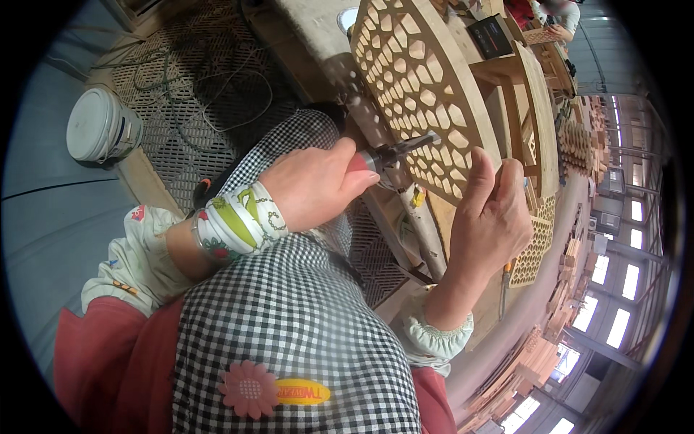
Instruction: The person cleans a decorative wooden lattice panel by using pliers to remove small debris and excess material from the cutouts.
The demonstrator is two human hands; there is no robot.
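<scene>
My left hand [318, 184] is closed around a red-handled tool [394, 150] with a dark metal shaft; its exact kind is unclear. The shaft's tip lies over the face of a wooden lattice panel [416, 76] pierced with many-sided holes. That panel stands tilted on the workbench, its thick edge toward the right. At the panel's near right corner, my right hand [491, 210] is closed, thumb on one side of the edge and fingers curled on the other. The inside of its grip is hidden.
Behind the panel is a curved wooden frame [538, 119], with a dark box [491, 36] beyond. A smaller lattice piece [531, 253] and an orange-handled tool [506, 278] lie at right. On the left floor stand a white bucket [94, 130] and loose cables. Another person [560, 18] works far off.
</scene>
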